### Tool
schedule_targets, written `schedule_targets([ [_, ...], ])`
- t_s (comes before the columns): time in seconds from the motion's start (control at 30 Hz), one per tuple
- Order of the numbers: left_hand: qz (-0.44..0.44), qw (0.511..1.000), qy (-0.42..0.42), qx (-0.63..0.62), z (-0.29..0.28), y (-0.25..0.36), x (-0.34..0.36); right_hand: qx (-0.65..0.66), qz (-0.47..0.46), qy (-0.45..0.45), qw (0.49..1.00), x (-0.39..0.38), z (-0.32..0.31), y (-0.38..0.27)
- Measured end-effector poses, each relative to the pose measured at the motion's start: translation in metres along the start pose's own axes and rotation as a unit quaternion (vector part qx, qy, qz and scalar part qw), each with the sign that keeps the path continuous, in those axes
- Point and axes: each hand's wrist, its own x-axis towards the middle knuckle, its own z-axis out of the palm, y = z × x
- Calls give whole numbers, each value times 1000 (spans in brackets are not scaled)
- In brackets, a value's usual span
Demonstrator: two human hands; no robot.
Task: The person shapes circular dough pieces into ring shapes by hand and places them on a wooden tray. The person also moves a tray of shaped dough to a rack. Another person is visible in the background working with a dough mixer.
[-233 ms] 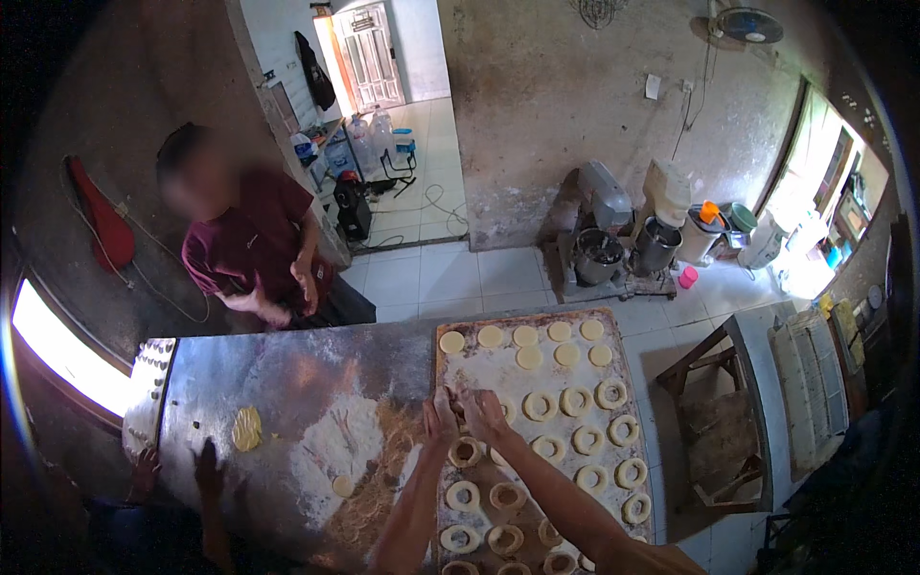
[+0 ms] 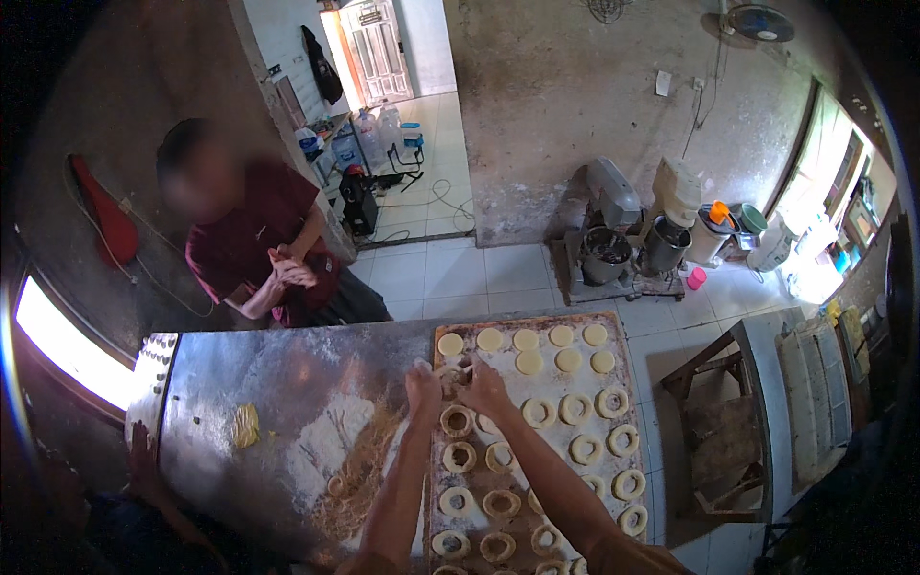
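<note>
Left hand (image 2: 423, 387) and right hand (image 2: 482, 386) meet, fingers pinching a dough piece (image 2: 456, 372) near the far-left edge of the floured tray (image 2: 613, 331) (seven flat discs (image 2: 526, 339) beyond; rings (image 2: 458, 420) nearer) on the table (image 2: 278, 374).

A small home-style bakery workroom.

A floured metal counter (image 2: 278, 383) fills the lower middle, and on it lies a long wooden tray (image 2: 613, 331) of dough rings (image 2: 457, 421) and flat dough rounds (image 2: 490, 339). At one o'clock two stand mixers (image 2: 613, 206) with steel bowls sit on the tiled floor (image 2: 479, 273) against a rough, stained wall (image 2: 575, 96). At eleven o'clock water jugs (image 2: 379, 125) stand beside a doorway, and a fan (image 2: 757, 21) is mounted high at one o'clock.
</note>
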Motion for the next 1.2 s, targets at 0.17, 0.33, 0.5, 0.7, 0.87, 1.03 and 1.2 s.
schedule_targets([
  [0.17,168,978,-94,79,-33,32,12,-252,-79,53,963,16,-83,-25],
  [0.33,142,970,-181,75,-38,38,15,-263,-441,153,845,53,-190,-134],
  [0.5,73,976,-205,-13,-52,49,0,-333,-335,371,800,107,-257,-120],
  [0.7,117,983,-132,40,-114,40,-66,-450,-280,272,803,38,-80,103],
  [0.87,94,977,-174,80,-229,24,-144,-339,-13,252,906,22,-12,182],
  [1.03,106,989,-102,26,-352,-3,-198,-261,114,248,926,13,-40,115],
  [1.2,87,995,-18,35,-438,-37,-218,163,-21,138,977,-44,26,21],
])
